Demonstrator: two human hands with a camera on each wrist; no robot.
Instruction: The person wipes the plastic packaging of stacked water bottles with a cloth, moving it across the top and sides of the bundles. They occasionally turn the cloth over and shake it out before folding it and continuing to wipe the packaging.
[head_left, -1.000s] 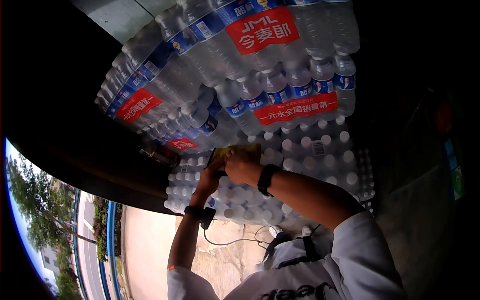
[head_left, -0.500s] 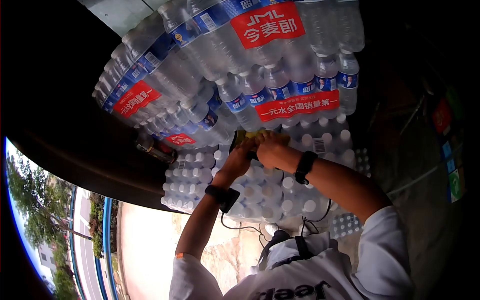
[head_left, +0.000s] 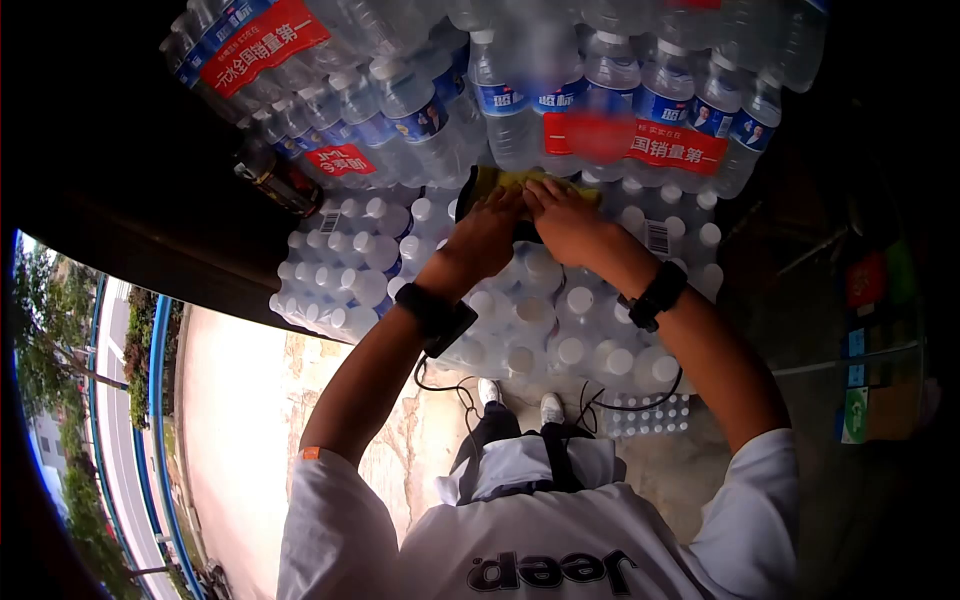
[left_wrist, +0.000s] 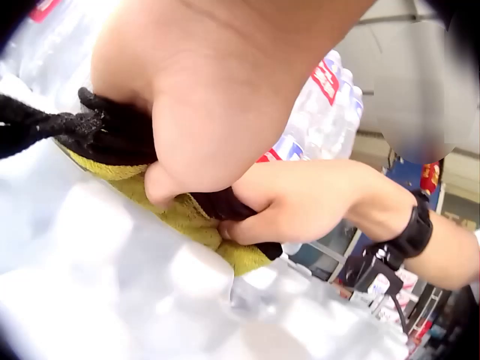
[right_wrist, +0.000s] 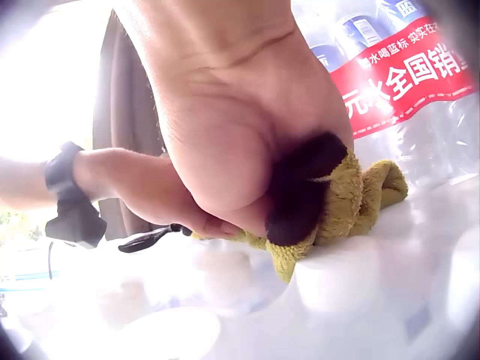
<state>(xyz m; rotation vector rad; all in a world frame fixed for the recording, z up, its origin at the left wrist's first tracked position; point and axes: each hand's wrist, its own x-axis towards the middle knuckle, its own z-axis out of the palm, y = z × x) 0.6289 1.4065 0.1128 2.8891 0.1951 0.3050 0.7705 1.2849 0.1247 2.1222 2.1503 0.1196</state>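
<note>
A yellow-and-black towel (head_left: 508, 181) lies bunched on top of a shrink-wrapped layer of water bottles (head_left: 520, 308), close to the foot of a taller stack. My left hand (head_left: 486, 235) and my right hand (head_left: 572, 225) hold it side by side. In the left wrist view, the left thumb pushes into the yellow pile (left_wrist: 184, 223), and the right hand (left_wrist: 304, 202) pinches the end beyond. A thick fold of the towel (right_wrist: 346, 206) bulges from the right hand's grip in the right wrist view. Most fingers are hidden there behind the palms.
Taller packs of bottles (head_left: 640, 100) with red labels rise just beyond the hands. A dark bottle (head_left: 275, 180) stands at the left by a dark wall edge. Cables (head_left: 465, 395) hang from the wrists, and another bottle pack (head_left: 650, 415) is on the floor at the right.
Both hands have moved to the right with the towel, from the left part of the bottle layer toward its middle. The head view has tilted down, showing more floor.
</note>
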